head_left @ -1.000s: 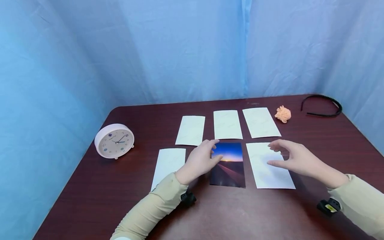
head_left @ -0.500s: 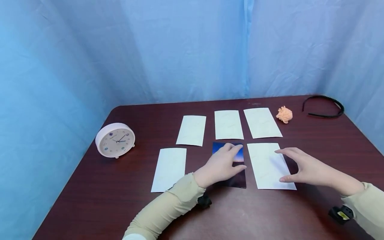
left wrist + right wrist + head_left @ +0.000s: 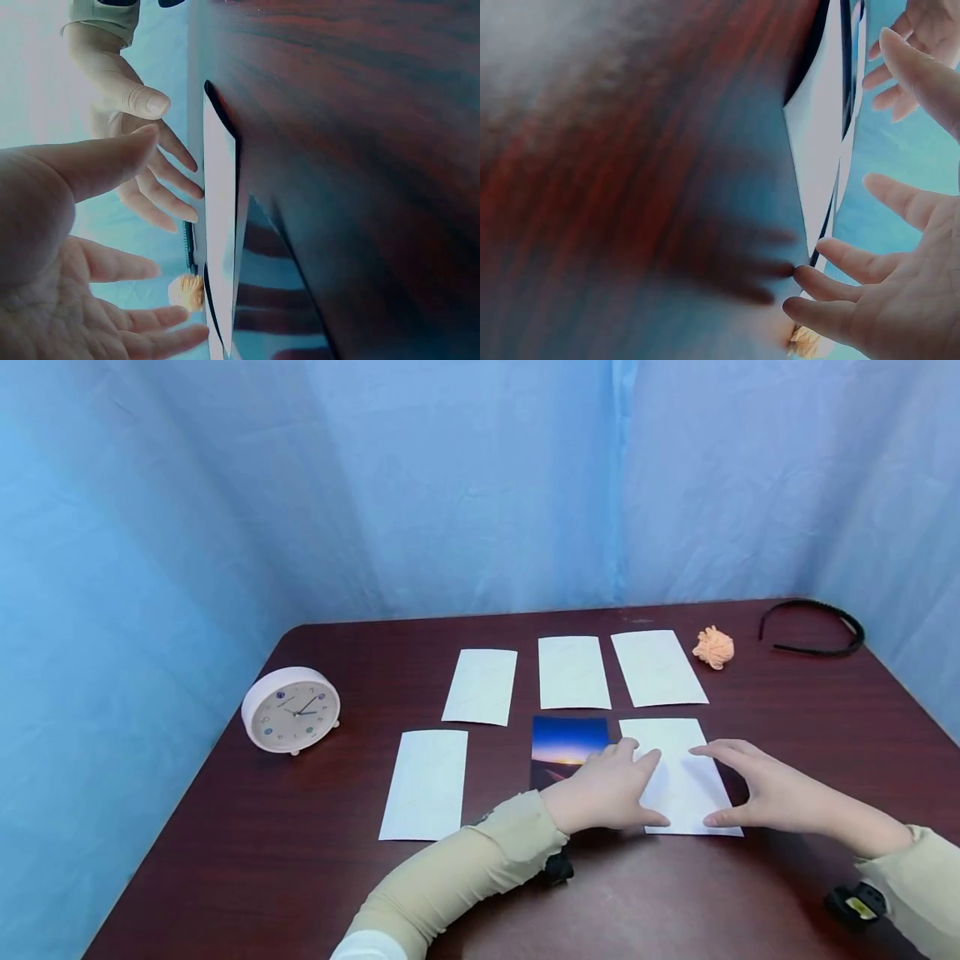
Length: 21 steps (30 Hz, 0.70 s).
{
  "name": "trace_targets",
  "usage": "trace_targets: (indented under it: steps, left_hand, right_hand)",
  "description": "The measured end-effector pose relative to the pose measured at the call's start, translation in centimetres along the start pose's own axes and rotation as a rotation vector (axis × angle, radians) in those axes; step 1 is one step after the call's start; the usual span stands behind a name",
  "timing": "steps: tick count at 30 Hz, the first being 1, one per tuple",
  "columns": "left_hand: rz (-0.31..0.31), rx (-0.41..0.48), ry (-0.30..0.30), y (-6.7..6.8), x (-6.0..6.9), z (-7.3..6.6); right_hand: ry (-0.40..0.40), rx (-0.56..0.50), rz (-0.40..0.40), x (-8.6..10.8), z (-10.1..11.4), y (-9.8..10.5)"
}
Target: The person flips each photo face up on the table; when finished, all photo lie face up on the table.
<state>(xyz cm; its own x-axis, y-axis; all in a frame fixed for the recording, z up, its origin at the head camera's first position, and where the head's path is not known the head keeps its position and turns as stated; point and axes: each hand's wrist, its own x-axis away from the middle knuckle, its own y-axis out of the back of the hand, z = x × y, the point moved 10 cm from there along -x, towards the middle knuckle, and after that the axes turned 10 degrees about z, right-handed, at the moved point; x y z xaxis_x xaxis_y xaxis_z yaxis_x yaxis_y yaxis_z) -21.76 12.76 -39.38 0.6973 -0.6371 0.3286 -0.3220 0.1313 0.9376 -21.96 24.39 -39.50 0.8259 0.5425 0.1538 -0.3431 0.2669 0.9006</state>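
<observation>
A white card (image 3: 678, 777) lies flat on the dark table, in the front row at the right. At its left edge hovers my left hand (image 3: 606, 787), fingers spread and relaxed, partly covering the sunset photo (image 3: 568, 745). My right hand (image 3: 776, 792) is at the card's right edge, thumb and fingers apart. Both wrist views show bare palms, the right palm (image 3: 911, 281) and the left palm (image 3: 67, 300), holding nothing. Whether any fingertips touch the card cannot be told. The photo's lower part is hidden by my left hand.
Another white card (image 3: 425, 785) lies front left, and a back row has white cards (image 3: 480, 687), including a middle one (image 3: 574, 672) and a right one (image 3: 659, 667). A round clock (image 3: 291, 710), a peach yarn-like bundle (image 3: 714, 647) and a black headband (image 3: 817, 627) stand around.
My left hand has moved right, from over the sunset photo's left side to the white card's left edge. My right hand has shifted slightly right and down to the card's right edge.
</observation>
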Motion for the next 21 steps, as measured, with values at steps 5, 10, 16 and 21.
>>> trace_targets:
  steps: [5, 10, 16, 21]
  left_hand:
    - [0.077, -0.019, 0.037, -0.8, -1.0, -0.4]
    - [0.142, -0.021, 0.031, -1.6, -1.3, -0.6]
    - [0.129, -0.059, 0.03, -1.4, -1.3, -0.7]
    - [0.123, -0.121, -0.008, -1.4, -1.3, -1.1]
  right_hand:
    - [0.004, -0.013, 0.012, 0.2, -0.2, -0.5]
    - [-0.027, -0.028, 0.043, 0.3, -0.5, -1.0]
    - [0.013, 0.019, 0.027, 0.3, -0.2, -0.8]
    - [0.013, 0.033, 0.025, 0.2, -0.1, -0.9]
